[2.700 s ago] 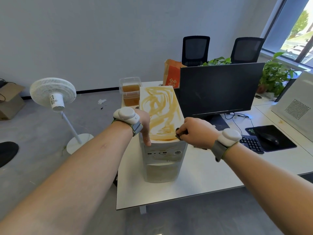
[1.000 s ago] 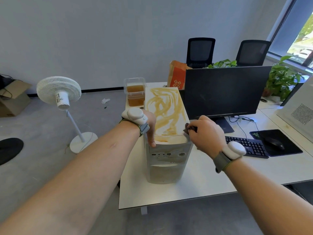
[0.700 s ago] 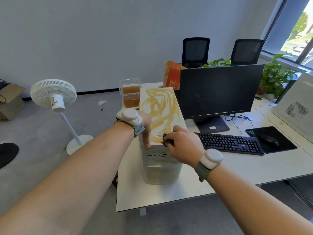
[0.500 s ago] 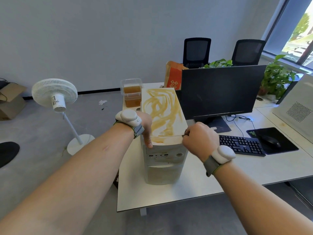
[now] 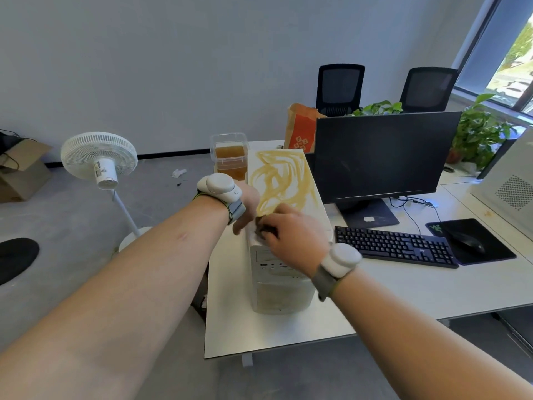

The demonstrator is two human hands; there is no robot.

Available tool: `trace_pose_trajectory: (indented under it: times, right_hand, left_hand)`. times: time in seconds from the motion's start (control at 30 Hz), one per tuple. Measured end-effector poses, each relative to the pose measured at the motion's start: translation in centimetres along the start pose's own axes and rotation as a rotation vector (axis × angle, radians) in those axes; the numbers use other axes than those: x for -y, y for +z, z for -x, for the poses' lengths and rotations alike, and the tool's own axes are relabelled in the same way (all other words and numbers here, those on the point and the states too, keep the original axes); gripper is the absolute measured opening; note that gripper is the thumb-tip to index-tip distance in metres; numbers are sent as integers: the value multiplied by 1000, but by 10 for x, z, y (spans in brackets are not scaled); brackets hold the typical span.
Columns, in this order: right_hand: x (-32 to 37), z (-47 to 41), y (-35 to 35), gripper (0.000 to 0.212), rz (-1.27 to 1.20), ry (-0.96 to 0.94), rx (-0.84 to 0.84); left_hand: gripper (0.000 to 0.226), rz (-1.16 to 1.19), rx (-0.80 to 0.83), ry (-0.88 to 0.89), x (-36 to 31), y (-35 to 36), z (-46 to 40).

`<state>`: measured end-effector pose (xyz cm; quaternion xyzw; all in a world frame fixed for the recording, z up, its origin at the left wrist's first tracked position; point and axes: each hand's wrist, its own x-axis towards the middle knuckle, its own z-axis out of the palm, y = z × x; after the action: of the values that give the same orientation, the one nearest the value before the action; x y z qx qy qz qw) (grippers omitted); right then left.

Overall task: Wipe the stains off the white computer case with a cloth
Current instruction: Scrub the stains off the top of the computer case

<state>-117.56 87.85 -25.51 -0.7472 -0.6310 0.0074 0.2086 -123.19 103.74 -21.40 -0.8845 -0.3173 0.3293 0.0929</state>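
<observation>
Right hand: the right hand is gripping a dark cloth in curled fingers, pressing it on the near left corner of the case top.
Left hand: the left hand is lying against the upper left edge of the case, fingers pointing down along its side; how tightly they are holding cannot be told.
Wrists: both arms are wearing white pods on grey straps, left and right.
Case: the white case is standing upright on the near left part of the desk, its front panel facing the camera.
Stains: brown stains are swirling across most of the case top, from the far edge down to the cloth.
Tub: a clear tub holding brown liquid is sitting just behind the case's far left corner.
Bag: an orange paper bag is standing beyond the case, beside the monitor.
Monitor: a dark monitor is standing just right of the case.
Keyboard: a black keyboard is lying in front of the monitor, with a mouse on a black pad to its right.
Floor: a white fan is standing left of the desk, with a cardboard box further left.
Background: two black chairs and green plants are showing behind the desk.
</observation>
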Motion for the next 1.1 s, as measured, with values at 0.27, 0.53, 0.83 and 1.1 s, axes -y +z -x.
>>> trace_pose_trajectory:
  times: [0.27,0.53,0.83,1.1]
  right_hand:
    - [-40,22,-19,20,167,81,65]
    - [-22,11,-9,21,203,129,21]
    - [-52,30,-25,22,150,281,14]
    - [-75,24,-24,22,189,296,-77]
  left_hand:
    - [28,-33,-13,11,3,1,4]
    - [56,185,24,-7,2,-2,7]
    - [68,212,12,14,-9,-10,0]
    - [71,178,94,-28,-23,-12,-8]
